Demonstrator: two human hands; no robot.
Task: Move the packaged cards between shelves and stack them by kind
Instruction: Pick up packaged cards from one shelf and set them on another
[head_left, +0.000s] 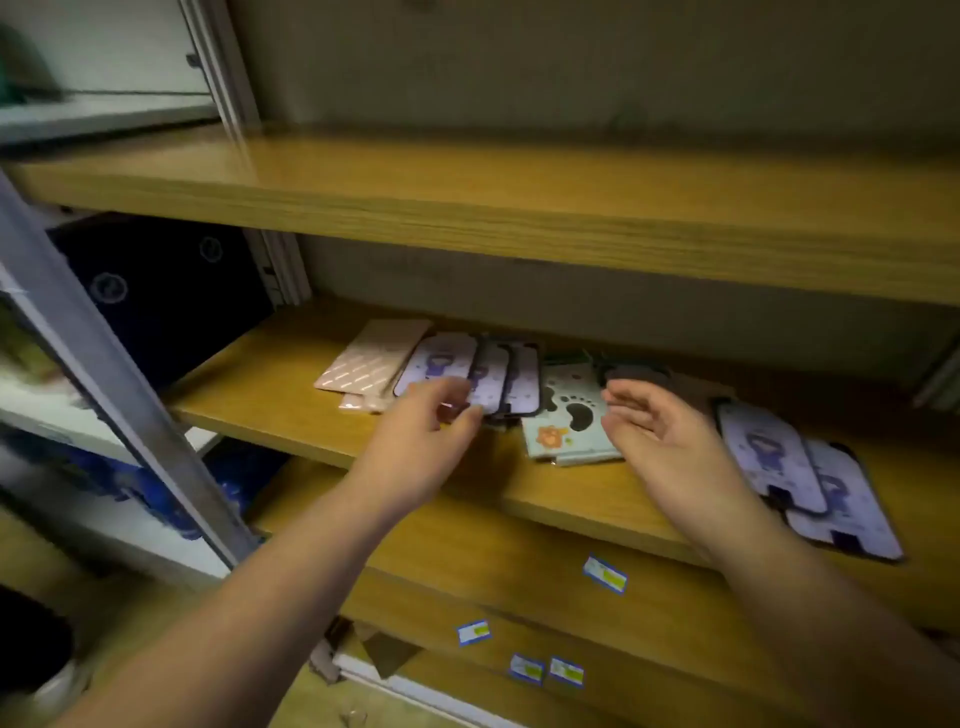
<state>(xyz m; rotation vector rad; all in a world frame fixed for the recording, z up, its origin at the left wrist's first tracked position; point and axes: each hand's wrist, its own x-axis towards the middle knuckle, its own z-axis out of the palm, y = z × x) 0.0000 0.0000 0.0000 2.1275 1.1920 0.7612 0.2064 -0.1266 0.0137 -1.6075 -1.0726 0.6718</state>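
Packaged cards lie on the middle shelf, frame centre: fanned purple girl-print packs, pink packs to their left, a footprint-print pack to the right, two more purple packs far right. Left hand reaches the fan, fingers curled at its near edge; blur, can't tell if it's pinching. Right hand hovers loosely open, holding nothing. Step, I'd say: gathering purples. Next needs squaring the fan w/ a firm pinch. A dark pack behind the right hand is mostly hidden.
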